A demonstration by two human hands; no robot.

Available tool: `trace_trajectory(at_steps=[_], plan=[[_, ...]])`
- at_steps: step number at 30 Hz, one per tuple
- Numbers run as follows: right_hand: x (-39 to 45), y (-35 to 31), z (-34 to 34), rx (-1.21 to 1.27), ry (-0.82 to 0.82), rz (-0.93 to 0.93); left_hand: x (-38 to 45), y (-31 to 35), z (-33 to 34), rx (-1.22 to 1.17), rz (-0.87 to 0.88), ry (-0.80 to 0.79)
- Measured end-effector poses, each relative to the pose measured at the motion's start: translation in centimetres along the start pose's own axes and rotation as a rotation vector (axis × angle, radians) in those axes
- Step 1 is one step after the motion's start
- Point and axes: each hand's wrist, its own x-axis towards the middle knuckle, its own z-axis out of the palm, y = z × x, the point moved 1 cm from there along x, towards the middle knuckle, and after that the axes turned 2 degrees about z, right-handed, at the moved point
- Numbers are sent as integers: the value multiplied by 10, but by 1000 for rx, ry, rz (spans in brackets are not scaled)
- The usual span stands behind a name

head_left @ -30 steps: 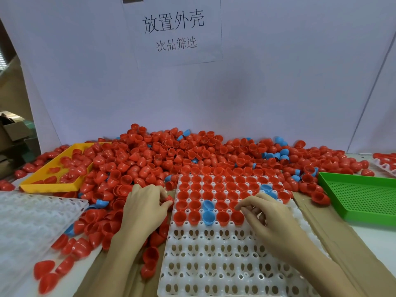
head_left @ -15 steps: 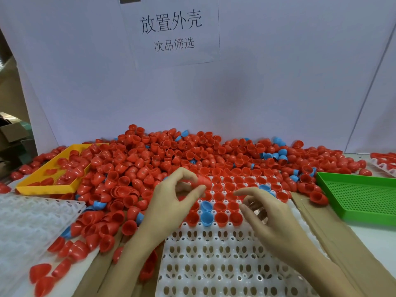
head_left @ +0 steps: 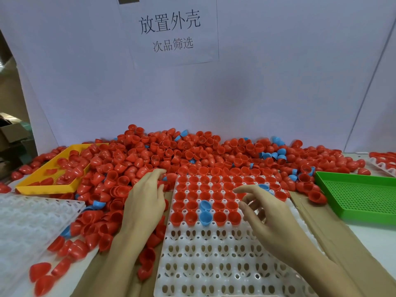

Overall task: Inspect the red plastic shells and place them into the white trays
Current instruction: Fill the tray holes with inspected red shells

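Observation:
A big heap of red shells, with a few blue ones mixed in, covers the table's far half. In front of me lies a white tray; its far rows hold red shells and two blue shells, while the near rows are bare holes. My left hand lies palm down at the tray's far left corner, its straight fingers touching the heap. Over the tray's right side, by the last filled row, my right hand hovers with loosely spread fingers and holds nothing.
A yellow tray with some red shells sits at the left, and a second white tray lies near left. On the right are a green perforated tray and another white tray. A white backdrop with a paper sign stands behind.
Half a second ago my left hand pinched a red shell above the tray; now it is back on the heap left of the tray. My right hand has barely shifted.

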Motion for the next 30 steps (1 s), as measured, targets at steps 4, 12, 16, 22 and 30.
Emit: trace_trajectory(at_steps=[4,12,16,22,30], plan=[[1,1,0,-21,-4,5,-3,-11,-1,427,-81,-208],[1,0,-1,-47,-10,2,-1,-16,2,246,-118,-208],[1,0,-1,-43,-9,5,-1,-14,3,293,-98,-145],[1,-1,-2,-47,-8,10,3,-23,9,298,-24,-154],[1,-3,-3,-41,-9,13,11,-36,15,192,-120,-174]])
